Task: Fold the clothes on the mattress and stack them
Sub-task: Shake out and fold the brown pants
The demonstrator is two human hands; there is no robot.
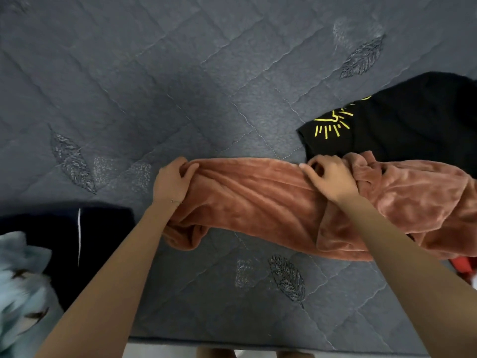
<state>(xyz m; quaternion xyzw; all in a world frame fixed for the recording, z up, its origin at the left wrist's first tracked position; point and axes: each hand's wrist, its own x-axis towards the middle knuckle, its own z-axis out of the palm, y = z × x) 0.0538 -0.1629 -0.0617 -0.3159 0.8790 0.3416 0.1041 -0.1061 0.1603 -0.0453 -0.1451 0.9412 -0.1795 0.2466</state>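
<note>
Fuzzy pink-brown cloth (258,200) lies stretched sideways on the near part of the grey mattress (129,73). The left hand (171,182) curls its fingers round the left end. The right hand (329,177) pinches the far edge near the middle. A black shirt (400,125) with yellow lines touches it on the right. A dark blue cloth (103,233) lies well apart on the left.

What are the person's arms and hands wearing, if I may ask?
The left forearm and right forearm are bare, with no sleeves in view. The left hand and right hand have no gloves, and I see no rings. A thin bracelet with a small bead circles the left wrist.
</note>
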